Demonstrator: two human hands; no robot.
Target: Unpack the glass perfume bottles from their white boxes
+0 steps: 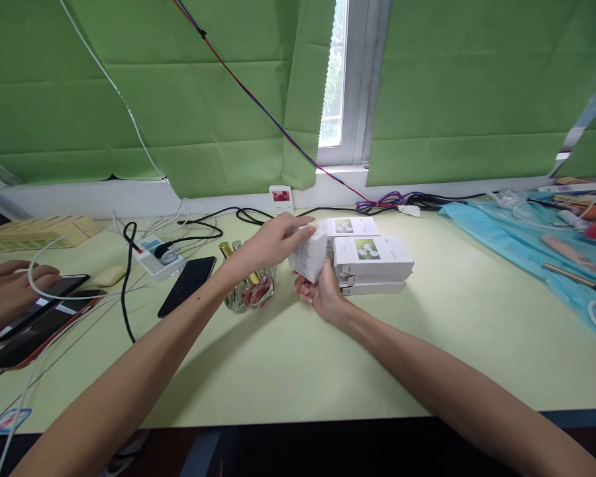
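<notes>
Fingertips [305, 233] partly behind white box [308, 256]

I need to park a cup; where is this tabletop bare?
Bare tabletop shows between the stacked white boxes and the blue sheet, and between the forearms, in front of the glass bottles. The left is crowded with phones and a power strip; clutter covers much of the sheet.
</notes>
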